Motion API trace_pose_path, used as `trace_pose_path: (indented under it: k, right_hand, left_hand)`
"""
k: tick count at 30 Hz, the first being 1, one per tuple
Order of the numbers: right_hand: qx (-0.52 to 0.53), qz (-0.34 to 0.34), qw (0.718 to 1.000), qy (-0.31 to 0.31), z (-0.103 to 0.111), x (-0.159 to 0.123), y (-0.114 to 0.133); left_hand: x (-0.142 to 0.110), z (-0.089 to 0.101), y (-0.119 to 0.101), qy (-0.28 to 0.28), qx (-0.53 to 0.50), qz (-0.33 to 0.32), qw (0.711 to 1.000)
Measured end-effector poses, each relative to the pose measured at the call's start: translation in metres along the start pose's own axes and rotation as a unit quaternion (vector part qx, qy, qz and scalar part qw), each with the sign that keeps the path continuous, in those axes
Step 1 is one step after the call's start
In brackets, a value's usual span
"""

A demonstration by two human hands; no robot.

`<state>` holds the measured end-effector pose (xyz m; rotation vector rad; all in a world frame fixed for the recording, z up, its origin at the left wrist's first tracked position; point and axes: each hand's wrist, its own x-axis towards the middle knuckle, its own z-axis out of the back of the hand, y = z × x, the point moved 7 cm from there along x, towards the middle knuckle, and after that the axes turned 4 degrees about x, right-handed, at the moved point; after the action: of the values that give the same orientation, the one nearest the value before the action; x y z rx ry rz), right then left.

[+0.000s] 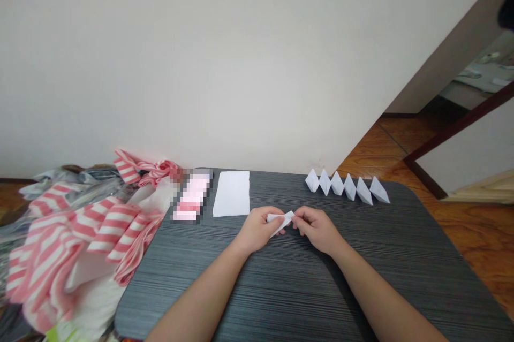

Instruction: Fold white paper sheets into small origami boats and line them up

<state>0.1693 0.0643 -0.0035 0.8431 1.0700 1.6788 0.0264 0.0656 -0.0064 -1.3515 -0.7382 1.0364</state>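
Observation:
A small folded piece of white paper (286, 219) is held above the middle of the dark table. My left hand (261, 229) grips it, thumb on top and fingers beneath. The fingertips of my right hand (315, 227) pinch together at the paper's right corner. Part of the paper is hidden behind the left fingers. Beyond my left hand lies a stack of white paper sheets (232, 194). Toward the back right, several folded white paper boats (337, 184) stand side by side in a row.
The table (281, 288) has dark wood grain and rounded corners. A blurred-out flat phone-like object (191, 196) lies left of the stack. Red-and-white striped cloth (108, 224) is heaped along the left edge. A pale wall (225, 63) rises behind; wooden floor (469, 224) shows at right.

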Motion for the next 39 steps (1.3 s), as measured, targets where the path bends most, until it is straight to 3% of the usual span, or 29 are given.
trace_pose_path:
  k: [18,32,39]
  right_hand:
    - [0.009,0.029,0.999,0.015,-0.004,-0.001,0.006]
    - [-0.021,0.034,0.999,-0.019,0.0,0.0,0.009]
    - [-0.017,0.063,0.998,0.0,-0.001,-0.001,0.015]
  left_hand:
    - [-0.001,-0.002,0.0,0.013,0.053,0.005,0.998]
    - [-0.002,0.0,-0.004,0.0,0.085,-0.002,0.996]
    - [-0.001,-0.003,0.001,0.021,0.048,0.003,0.999]
